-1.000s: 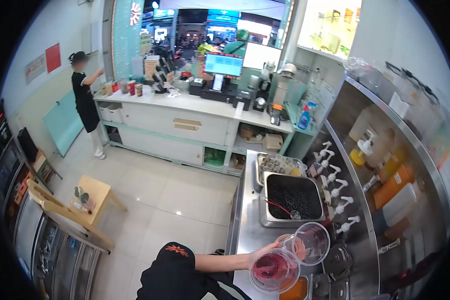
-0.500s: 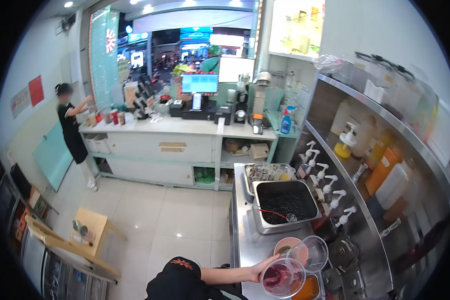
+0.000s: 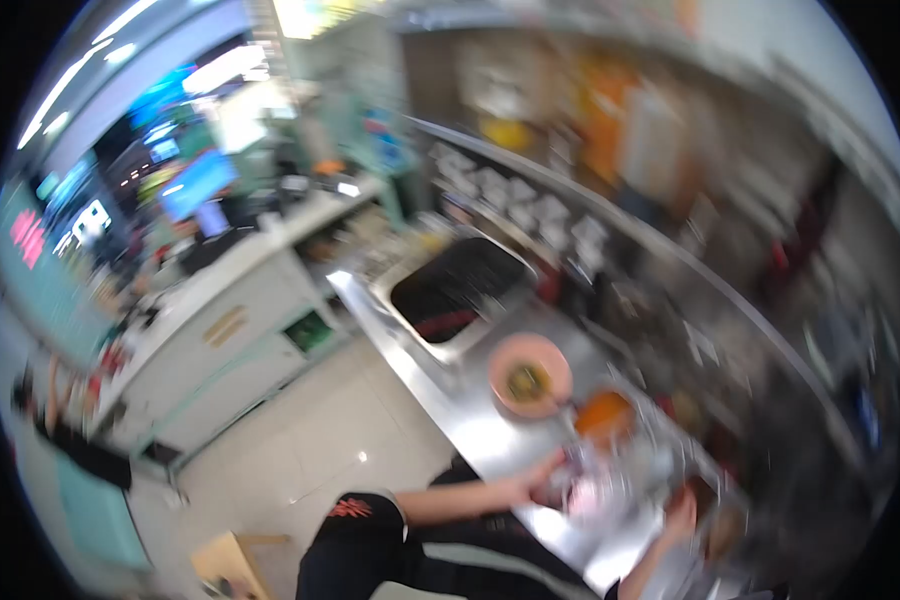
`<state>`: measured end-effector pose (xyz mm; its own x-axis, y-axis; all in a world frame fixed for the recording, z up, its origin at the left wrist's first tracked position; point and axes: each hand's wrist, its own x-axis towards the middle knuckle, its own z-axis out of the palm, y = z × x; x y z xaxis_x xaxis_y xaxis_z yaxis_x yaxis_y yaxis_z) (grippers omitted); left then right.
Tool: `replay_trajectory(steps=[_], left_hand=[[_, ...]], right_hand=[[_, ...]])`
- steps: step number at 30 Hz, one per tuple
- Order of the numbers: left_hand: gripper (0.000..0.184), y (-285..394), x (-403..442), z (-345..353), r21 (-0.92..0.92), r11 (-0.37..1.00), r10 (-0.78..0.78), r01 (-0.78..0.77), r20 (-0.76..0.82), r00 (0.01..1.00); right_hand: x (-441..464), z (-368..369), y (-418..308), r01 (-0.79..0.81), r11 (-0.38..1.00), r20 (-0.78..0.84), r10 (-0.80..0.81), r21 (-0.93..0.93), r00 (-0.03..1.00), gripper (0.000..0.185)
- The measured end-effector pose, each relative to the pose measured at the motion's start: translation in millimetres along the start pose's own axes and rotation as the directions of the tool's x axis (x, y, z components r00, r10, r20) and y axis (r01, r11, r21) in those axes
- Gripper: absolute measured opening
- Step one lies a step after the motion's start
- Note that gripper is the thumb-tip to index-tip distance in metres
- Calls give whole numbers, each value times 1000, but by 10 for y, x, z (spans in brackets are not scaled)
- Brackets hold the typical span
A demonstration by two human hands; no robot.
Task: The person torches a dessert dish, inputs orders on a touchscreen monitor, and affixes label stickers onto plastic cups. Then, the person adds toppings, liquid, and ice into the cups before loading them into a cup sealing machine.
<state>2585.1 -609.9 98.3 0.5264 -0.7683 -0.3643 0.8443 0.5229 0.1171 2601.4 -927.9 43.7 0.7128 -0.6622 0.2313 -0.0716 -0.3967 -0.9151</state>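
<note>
The view is smeared by motion. My left hand (image 3: 542, 477) reaches in from below, its fingers around a clear plastic cup (image 3: 592, 495) with pinkish-red contents, held over the steel counter's front edge. A second clear cup seems to be beside it, too blurred to separate. My right hand (image 3: 680, 515) is raised at the lower right, apart from the cup; its fingers are too smeared to read. Beyond the left hand stands a pink bowl (image 3: 530, 347) with greenish-brown contents. An orange-filled container (image 3: 604, 416) sits between the bowl and the cup.
A steel pan (image 3: 395, 305) of dark contents sits farther along the counter (image 3: 420, 385), with white pump tops (image 3: 515, 205) behind it. Shelves with bottles (image 3: 610, 115) run along the right. A co-worker (image 3: 70, 440) stands far left by the service counter (image 3: 240, 315).
My view has swung right and tilted, so the counter now lies diagonally. My right hand has come into view. The cup with the pinkish-red contents is still in my left hand.
</note>
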Motion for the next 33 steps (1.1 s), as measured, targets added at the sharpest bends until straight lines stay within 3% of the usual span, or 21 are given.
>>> replay_trajectory(steps=[2, 3, 4, 5, 7, 9, 11, 12, 13, 15, 16, 19, 20, 23, 26, 29, 33], left_hand=[[62, 29, 157, -183, -177, 970, -148, 164, 104, 984], [62, 40, 327, -400, -142, 982, -116, 126, 76, 990], [59, 108, 394, -505, -124, 984, -142, 128, -114, 983], [66, 122, 459, -465, 76, 996, -30, 40, -120, 992], [61, 80, 500, -267, 153, 988, -11, 28, -111, 994], [61, 64, 684, -260, 202, 979, 38, 10, -235, 971], [61, 59, 829, -172, 214, 974, -19, 69, -226, 974], [60, 48, 898, -151, 226, 970, -39, 88, -212, 976], [62, 37, 947, -125, 226, 969, -54, 95, -179, 982], [66, 10, 1041, -81, 223, 969, -83, 106, -108, 991], [68, 11, 1074, -65, 221, 969, -94, 108, -72, 993], [72, 65, 1100, 44, 184, 971, -137, 149, -77, 988], [75, 61, 1062, 80, 256, 958, -96, 126, -126, 987], [76, 93, 914, 224, 337, 939, 4, 68, -207, 978], [75, 127, 932, 138, 305, 952, 107, -42, -199, 974], [71, 180, 873, 268, 321, 939, 207, -126, -232, 950], [68, 275, 970, -111, 255, 948, 244, -191, -196, 950]], right_hand=[[-83, -268, -36, -124, 984, -92, 136, 130, 986, 18], [-124, -302, -95, -160, 965, -113, 186, 207, 976, 18], [-141, -280, -168, -186, 942, -125, 228, 281, 966, 19], [-131, -236, -242, -200, 919, -128, 256, 341, 958, 19], [-219, -291, -583, -207, 890, -137, 284, 406, 949, 21], [-290, -322, -866, -205, 875, -110, 279, 438, 954, 21], [-375, -297, -1088, -102, 923, -147, 167, 371, 975, 20], [-432, -275, -1053, 165, 965, -208, -122, 204, 970, 17], [-494, -379, -1251, 276, 961, -59, -278, -27, 959, 16], [-608, -472, -1296, 501, 853, 152, -480, -149, 864, 18], [-607, -447, -1331, 617, 782, 93, -610, -87, 786, 22], [-455, -431, -1271, 676, 726, -109, -687, -126, 718, 25], [-382, -414, -1239, 632, 755, -128, -654, -175, 746, 24], [-164, -238, -741, 443, 854, 45, -449, -274, 893, 23], [-5, 65, -86, 515, 748, 212, -470, -419, 857, 22], [-26, 290, 355, 437, 758, 268, -347, -484, 899, 24], [-182, 347, 360, 324, 893, 390, -190, -314, 901, 23]])
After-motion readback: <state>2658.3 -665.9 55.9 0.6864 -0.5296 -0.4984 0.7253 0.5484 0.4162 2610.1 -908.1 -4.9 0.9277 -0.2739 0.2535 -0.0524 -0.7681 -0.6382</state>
